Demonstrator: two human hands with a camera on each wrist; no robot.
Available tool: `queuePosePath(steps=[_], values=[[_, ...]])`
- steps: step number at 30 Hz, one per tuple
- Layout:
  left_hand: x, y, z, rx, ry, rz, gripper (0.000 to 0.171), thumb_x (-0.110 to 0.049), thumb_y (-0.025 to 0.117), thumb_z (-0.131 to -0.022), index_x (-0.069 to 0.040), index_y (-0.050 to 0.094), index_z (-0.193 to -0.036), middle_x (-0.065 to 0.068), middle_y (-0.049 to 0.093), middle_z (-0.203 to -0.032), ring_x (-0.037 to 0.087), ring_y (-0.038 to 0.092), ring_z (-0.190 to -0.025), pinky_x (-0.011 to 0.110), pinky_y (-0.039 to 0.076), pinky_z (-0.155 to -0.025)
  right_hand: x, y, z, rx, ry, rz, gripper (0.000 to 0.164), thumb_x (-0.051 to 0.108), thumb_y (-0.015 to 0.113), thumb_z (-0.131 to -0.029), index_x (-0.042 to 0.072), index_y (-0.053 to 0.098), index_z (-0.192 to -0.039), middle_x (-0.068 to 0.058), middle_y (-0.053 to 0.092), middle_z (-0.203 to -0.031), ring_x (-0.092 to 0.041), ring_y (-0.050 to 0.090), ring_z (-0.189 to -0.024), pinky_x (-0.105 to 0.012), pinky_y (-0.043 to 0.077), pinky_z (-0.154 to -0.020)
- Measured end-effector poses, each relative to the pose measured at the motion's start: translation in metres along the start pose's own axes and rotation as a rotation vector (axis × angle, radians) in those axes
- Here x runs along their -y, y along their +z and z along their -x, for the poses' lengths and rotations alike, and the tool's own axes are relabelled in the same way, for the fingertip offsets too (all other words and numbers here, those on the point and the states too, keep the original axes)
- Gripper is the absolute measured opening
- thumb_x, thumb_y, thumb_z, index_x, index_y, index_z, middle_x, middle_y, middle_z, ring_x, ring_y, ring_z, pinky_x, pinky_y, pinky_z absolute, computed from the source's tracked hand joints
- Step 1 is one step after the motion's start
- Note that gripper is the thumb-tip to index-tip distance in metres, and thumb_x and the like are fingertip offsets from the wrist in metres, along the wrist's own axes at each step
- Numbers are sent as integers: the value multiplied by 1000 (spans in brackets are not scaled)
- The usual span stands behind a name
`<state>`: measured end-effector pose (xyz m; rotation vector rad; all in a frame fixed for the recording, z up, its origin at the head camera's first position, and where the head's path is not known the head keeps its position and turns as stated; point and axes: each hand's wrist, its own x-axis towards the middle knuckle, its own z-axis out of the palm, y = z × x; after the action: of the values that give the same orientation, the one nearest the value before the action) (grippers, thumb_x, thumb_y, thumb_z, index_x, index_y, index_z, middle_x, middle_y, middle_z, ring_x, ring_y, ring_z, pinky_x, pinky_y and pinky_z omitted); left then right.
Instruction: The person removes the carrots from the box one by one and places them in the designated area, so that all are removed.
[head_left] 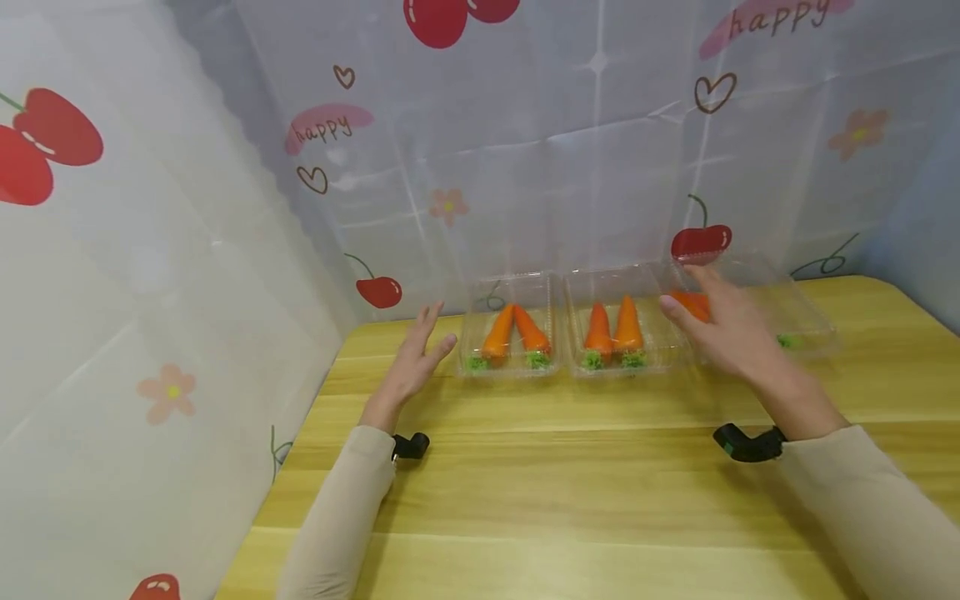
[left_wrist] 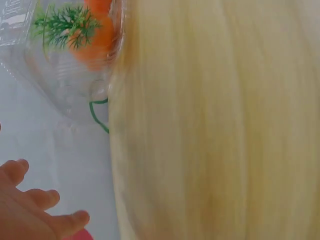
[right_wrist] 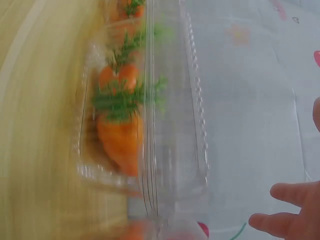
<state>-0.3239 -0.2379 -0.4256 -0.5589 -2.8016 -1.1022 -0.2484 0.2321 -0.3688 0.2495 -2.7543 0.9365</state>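
Three clear plastic containers stand side by side along the table's back edge. Two carrots with green tops, one a carrot (head_left: 531, 332), lie in the left container (head_left: 471, 333). The middle container (head_left: 573, 287) holds two more, including a carrot (head_left: 628, 327). Orange carrot (head_left: 695, 305) and a bit of green show in the right container (head_left: 806, 321), partly hidden by my right hand (head_left: 731, 329). That hand is over this container with fingers extended; whether it touches is unclear. My left hand (head_left: 411, 360) is beside the left container, fingers spread, holding nothing.
A pale wooden table (head_left: 525, 483) runs in front of the containers. Behind and to the left hangs a white sheet (head_left: 510, 192) printed with cherries, hearts and flowers. Black wrist cameras, such as the right camera (head_left: 750, 443), stick out inward from both wrists.
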Motion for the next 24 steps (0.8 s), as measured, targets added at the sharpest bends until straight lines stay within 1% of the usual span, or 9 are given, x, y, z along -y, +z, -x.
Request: queuePosePath(steps=[3, 5, 10, 12, 14, 15, 18, 21, 24], values=[[-1, 7, -3, -13, 25, 74, 68, -59, 45, -105, -48, 12, -163, -3, 1, -175, 30, 3, -162, 69, 12, -125, 8, 6, 1, -37, 6, -39, 79, 57, 42, -106, 6, 25, -163, -30, 31, -163, -58, 29, -145, -77, 23, -112], [-2, 11, -3, -16, 27, 111, 66, -58, 45, -106, -49, 13, -162, -5, 2, -175, 27, 4, -162, 66, 13, -126, 13, 10, 3, -47, 11, -78, 76, 56, 42, -107, 5, 29, -162, -30, 35, -161, -58, 32, -144, -76, 25, -112], [-5, 20, -2, -29, 8, 159, 64, -59, 45, -105, -49, 17, -162, -8, 5, -174, 25, 8, -162, 62, 15, -127, 22, 19, 3, -45, 23, -167, 74, 56, 43, -107, 5, 34, -160, -28, 36, -162, -55, 32, -146, -74, 26, -114], [-7, 22, -2, -37, 10, 173, 65, -58, 46, -105, -46, 19, -163, -7, 7, -174, 24, 9, -161, 61, 19, -127, 26, 21, 2, -50, 20, -189, 73, 56, 44, -107, 5, 35, -159, -27, 36, -162, -54, 32, -146, -73, 26, -114], [-10, 24, -2, -40, 13, 185, 65, -57, 48, -105, -45, 20, -163, -8, 9, -174, 23, 12, -161, 59, 21, -127, 30, 23, 2, -55, 16, -220, 70, 54, 44, -107, 6, 38, -157, -27, 38, -161, -53, 33, -146, -74, 26, -114], [-11, 25, -2, -40, 16, 190, 65, -57, 48, -105, -45, 21, -163, -8, 9, -174, 24, 14, -161, 58, 23, -127, 32, 23, 1, -54, 16, -239, 69, 54, 44, -107, 6, 40, -157, -27, 39, -161, -53, 34, -146, -74, 26, -114], [-13, 27, -3, -32, 21, 214, 63, -55, 48, -106, -48, 20, -162, -7, 12, -174, 31, 28, -156, 58, 28, -124, 38, 26, 2, -41, 20, -286, 66, 53, 43, -108, 7, 42, -155, -26, 41, -160, -52, 35, -145, -75, 27, -113], [-13, 30, -3, -20, 30, 243, 60, -51, 46, -108, -50, 18, -161, -7, 14, -174, 38, 40, -150, 59, 31, -123, 45, 30, 3, -32, 23, -304, 64, 54, 43, -108, 9, 45, -153, -24, 43, -159, -50, 36, -145, -75, 29, -111], [-11, 32, -3, -19, 50, 263, 59, -45, 46, -109, -48, 20, -162, -6, 16, -174, 40, 40, -149, 58, 33, -122, 53, 35, 5, -23, 17, -305, 63, 55, 43, -107, 11, 47, -151, -22, 45, -157, -48, 38, -145, -74, 33, -110]])
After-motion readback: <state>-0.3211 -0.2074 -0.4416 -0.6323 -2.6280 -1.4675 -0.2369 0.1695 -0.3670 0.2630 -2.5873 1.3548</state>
